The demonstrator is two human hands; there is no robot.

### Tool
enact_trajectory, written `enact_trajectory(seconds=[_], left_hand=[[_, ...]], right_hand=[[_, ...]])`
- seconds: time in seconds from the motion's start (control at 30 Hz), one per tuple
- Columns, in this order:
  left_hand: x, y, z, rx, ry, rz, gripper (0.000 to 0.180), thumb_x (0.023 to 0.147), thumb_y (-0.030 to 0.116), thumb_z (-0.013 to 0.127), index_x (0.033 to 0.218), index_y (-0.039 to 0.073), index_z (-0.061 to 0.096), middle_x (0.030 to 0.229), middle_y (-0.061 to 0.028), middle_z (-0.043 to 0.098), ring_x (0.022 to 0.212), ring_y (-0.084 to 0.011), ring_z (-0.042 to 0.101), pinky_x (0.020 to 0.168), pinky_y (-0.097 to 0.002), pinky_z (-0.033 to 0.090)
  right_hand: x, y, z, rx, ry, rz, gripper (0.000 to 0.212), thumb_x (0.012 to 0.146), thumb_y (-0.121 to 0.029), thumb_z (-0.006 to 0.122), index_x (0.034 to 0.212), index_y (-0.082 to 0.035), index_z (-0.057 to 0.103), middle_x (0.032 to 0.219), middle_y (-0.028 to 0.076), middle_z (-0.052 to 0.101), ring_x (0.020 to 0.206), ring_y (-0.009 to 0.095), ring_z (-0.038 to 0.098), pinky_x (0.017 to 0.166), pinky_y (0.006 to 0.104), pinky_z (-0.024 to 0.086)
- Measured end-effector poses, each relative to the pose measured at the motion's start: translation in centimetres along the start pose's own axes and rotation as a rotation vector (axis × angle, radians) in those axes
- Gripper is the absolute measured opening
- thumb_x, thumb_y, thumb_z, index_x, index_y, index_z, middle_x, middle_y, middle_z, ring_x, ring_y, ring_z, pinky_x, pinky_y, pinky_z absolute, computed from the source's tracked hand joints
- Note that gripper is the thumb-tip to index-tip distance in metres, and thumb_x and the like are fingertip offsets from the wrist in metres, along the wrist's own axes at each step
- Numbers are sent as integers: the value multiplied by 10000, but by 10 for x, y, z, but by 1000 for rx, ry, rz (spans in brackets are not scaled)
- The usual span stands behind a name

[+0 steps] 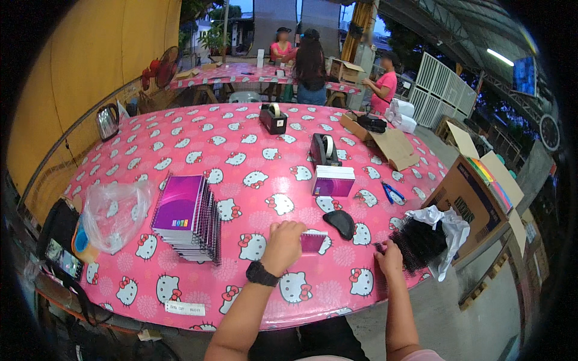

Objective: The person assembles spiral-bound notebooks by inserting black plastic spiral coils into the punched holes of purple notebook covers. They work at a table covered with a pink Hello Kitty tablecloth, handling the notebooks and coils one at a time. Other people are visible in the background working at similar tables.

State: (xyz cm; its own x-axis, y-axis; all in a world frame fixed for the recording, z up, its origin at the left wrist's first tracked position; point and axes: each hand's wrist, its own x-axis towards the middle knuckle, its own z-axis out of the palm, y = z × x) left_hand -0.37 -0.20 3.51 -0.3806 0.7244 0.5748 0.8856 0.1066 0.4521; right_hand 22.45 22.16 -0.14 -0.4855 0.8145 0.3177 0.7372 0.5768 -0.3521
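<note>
My left hand (pixel 285 245), with a dark watch at the wrist, is closed on a small purple notepad (pixel 313 242) standing on edge on the table; white pages show along its top. To its right, my right hand (pixel 389 259) pinches a black binding coil at the left side of a heap of black binding coils (pixel 425 242). The heap lies on crumpled white paper (pixel 453 231). Beyond my hands sits a black, rounded flat object (pixel 339 224). A stack of small purple notepads (pixel 334 182) stands farther off, and a tall stack of purple spiral notebooks (pixel 180 207) rises at left.
The pink patterned table (pixel 235 195) carries tape dispensers (pixel 274 118), blue-handled pliers (pixel 392 193), a clear plastic bag (pixel 117 210), a phone (pixel 64 260) and a kettle (pixel 108 122). An open cardboard box (pixel 469 201) stands at right. Several people are around the far table.
</note>
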Motion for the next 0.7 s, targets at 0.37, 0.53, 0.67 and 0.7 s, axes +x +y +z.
enact_trajectory(seconds=[0.37, 0.53, 0.67, 0.7], left_hand=[[-4, 3, 10, 16, 15, 34, 170, 768, 226, 655, 889, 107, 643, 837, -48, 565, 870, -228, 516, 784, -370, 325], [-5, 1, 17, 13, 37, 76, 171, 757, 227, 664, 884, 114, 653, 811, -37, 557, 861, -217, 512, 792, -375, 316], [-2, 5, 17, 4, 61, 80, 176, 741, 236, 678, 868, 116, 658, 789, -27, 550, 847, -205, 508, 801, -389, 306], [-3, 5, 16, 2, 62, 75, 175, 738, 237, 680, 867, 121, 660, 783, -24, 547, 841, -202, 508, 802, -391, 304]], right_hand=[[43, -20, -3, 96, 13, -78, 233, 715, -97, 672, 939, -48, 632, 789, 162, 655, 777, 333, 636, 704, 409, 492], [43, -13, -4, 240, 32, -101, 239, 700, -93, 684, 930, -52, 635, 765, 148, 647, 730, 315, 629, 680, 400, 488], [44, -3, -1, 213, 28, -124, 239, 702, -81, 677, 936, -56, 639, 795, 157, 634, 734, 311, 619, 677, 399, 483], [43, -7, -3, 217, 32, -118, 238, 710, -80, 669, 945, -58, 639, 821, 162, 632, 752, 312, 617, 684, 397, 482]])
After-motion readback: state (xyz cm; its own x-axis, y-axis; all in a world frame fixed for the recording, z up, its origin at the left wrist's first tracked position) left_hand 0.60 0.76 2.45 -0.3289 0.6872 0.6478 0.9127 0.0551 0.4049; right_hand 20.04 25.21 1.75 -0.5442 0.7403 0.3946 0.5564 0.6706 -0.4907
